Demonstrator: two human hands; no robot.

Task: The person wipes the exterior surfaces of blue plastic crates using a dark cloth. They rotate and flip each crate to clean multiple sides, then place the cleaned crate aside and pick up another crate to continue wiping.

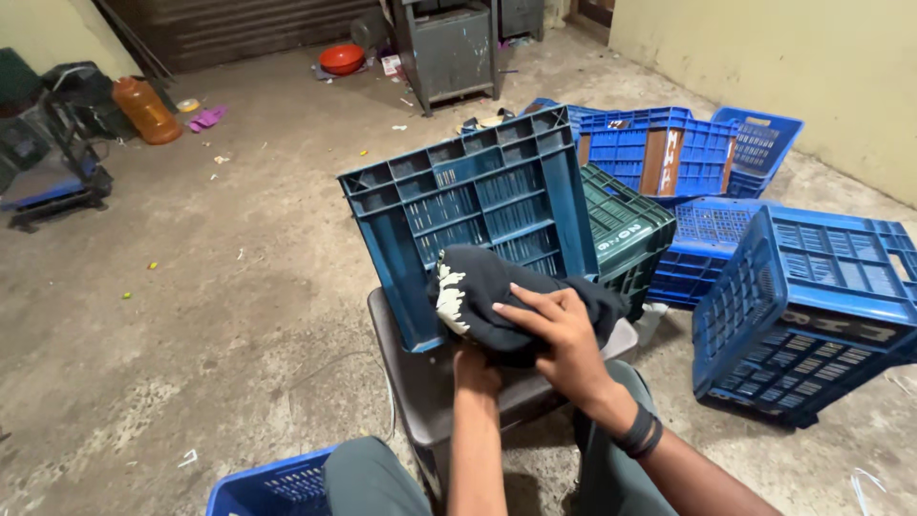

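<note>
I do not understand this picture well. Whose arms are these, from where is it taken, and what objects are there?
There is no machine here. A person wears a camera on the head, so the single picture looks down at that person's own two arms. The right hand lies flat on a dark crumpled cloth with a pale patch, and the left hand grips the cloth from below. The cloth presses against a dark blue slotted plastic crate, which stands tilted on a grey plastic stool. Behind it are a green plastic crate and more blue crates on the concrete floor. An orange water jug stands far left.
</note>
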